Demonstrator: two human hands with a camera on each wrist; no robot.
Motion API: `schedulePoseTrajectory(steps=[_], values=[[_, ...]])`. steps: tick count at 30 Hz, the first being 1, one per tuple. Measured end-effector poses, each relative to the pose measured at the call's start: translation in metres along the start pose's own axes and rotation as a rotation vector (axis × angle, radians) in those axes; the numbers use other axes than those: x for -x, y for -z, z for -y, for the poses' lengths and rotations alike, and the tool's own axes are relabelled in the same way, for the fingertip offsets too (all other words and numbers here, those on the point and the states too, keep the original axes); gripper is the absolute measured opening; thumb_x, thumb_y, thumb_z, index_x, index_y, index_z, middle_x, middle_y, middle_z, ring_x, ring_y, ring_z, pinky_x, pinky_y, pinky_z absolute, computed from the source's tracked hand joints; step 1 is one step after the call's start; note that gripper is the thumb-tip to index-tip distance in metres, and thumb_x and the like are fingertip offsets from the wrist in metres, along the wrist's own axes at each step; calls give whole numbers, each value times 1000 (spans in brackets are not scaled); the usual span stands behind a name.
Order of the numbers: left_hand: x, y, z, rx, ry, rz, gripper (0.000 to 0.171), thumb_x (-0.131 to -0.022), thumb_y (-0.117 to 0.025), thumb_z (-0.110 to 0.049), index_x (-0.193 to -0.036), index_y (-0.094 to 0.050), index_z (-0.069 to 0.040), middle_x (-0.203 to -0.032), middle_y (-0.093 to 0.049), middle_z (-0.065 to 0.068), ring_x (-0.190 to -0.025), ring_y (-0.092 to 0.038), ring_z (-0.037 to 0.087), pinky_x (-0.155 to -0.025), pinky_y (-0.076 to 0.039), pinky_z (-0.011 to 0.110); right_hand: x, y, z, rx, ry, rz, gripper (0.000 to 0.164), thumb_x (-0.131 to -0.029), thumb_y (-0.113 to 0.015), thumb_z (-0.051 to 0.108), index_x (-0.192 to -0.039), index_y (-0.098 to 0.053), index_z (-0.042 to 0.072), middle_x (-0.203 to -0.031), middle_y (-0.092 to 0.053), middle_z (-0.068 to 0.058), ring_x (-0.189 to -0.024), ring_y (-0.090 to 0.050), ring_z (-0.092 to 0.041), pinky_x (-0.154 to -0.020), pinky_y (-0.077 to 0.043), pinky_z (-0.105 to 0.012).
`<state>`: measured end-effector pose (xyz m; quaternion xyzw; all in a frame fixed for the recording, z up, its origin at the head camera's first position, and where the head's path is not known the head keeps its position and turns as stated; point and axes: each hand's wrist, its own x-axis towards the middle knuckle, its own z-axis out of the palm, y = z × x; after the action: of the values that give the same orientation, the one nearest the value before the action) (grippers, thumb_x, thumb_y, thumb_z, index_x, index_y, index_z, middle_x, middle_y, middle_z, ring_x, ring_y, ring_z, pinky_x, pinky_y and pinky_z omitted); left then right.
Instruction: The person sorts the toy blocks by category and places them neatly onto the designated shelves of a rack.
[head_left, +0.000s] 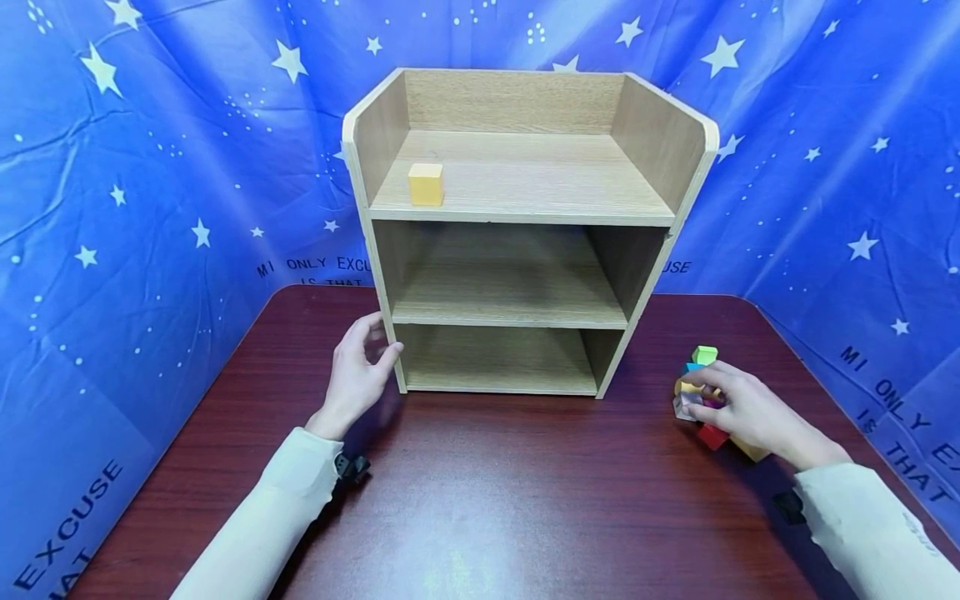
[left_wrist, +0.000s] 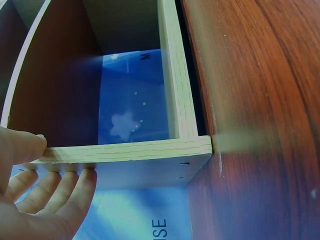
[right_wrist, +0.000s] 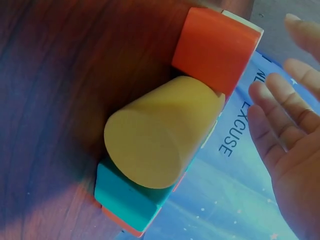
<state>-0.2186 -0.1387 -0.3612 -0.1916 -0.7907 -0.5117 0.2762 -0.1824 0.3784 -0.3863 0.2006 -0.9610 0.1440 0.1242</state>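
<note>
A wooden shelf unit (head_left: 517,171) with three levels stands on the table, and one yellow cube (head_left: 426,185) sits at the left of its top level. My left hand (head_left: 356,375) pinches the lower part of the left side panel (left_wrist: 125,151), thumb on one face and fingers on the other. At the right, my right hand (head_left: 750,412) hovers over a cluster of blocks, fingers loosely bent and apart. In the right wrist view a yellow cylinder (right_wrist: 160,130) lies between an orange-red block (right_wrist: 217,50) and a teal block (right_wrist: 127,195); the fingers (right_wrist: 285,110) do not touch them.
Around the right hand lie a green block (head_left: 705,355), a pale shiny block (head_left: 684,407) and a red block (head_left: 712,437), some partly hidden. The dark red-brown table (head_left: 487,500) carries everything. A blue starry cloth (head_left: 187,167) hangs behind and at both sides.
</note>
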Motion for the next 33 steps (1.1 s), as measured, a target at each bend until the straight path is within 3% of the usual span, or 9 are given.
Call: schedulePoseTrajectory(steps=[5,12,17,23,30,33], values=[[0,0,0,-1,2,0,43,-79,-67,15,-120,-55,10,-106,-61,25,-94,-64,36,-76,-58,45,0,-2,-3,13,-18,36,32,-78,-80,21,-105,-69,11,-95,-58,-1,-82,-55,-18,-67,-51,-37],[0,-6,38,0,9,-7,46,-80,-70,10,-123,-55,3,-109,-62,22,-95,-64,31,-76,-59,41,0,-5,-2,27,2,20,27,-77,-80,18,-101,-69,11,-86,-54,3,-75,-50,-14,-61,-46,-28],[1,-6,40,-7,6,-4,46,-80,-70,8,-124,-56,1,-110,-61,21,-95,-64,29,-76,-59,35,0,-6,-3,28,-9,33,26,-78,-79,18,-101,-69,11,-87,-54,1,-76,-50,-16,-61,-46,-29],[1,-6,39,-6,15,0,46,-81,-71,7,-123,-56,0,-110,-62,15,-95,-64,26,-76,-59,33,0,-7,-4,34,-13,47,25,-79,-78,18,-101,-70,11,-96,-60,-3,-82,-55,-19,-70,-51,-39],[0,-7,38,5,11,-11,46,-79,-71,10,-123,-56,2,-109,-61,20,-95,-65,30,-76,-59,40,-2,-7,-3,42,5,63,25,-78,-78,14,-101,-70,8,-99,-61,-7,-85,-57,-22,-74,-53,-45],[0,-6,27,4,8,-12,46,-79,-69,13,-122,-55,6,-108,-61,23,-94,-64,34,-76,-59,44,-3,-7,-2,48,5,71,24,-79,-78,16,-101,-70,8,-98,-61,-7,-84,-57,-22,-73,-52,-44]])
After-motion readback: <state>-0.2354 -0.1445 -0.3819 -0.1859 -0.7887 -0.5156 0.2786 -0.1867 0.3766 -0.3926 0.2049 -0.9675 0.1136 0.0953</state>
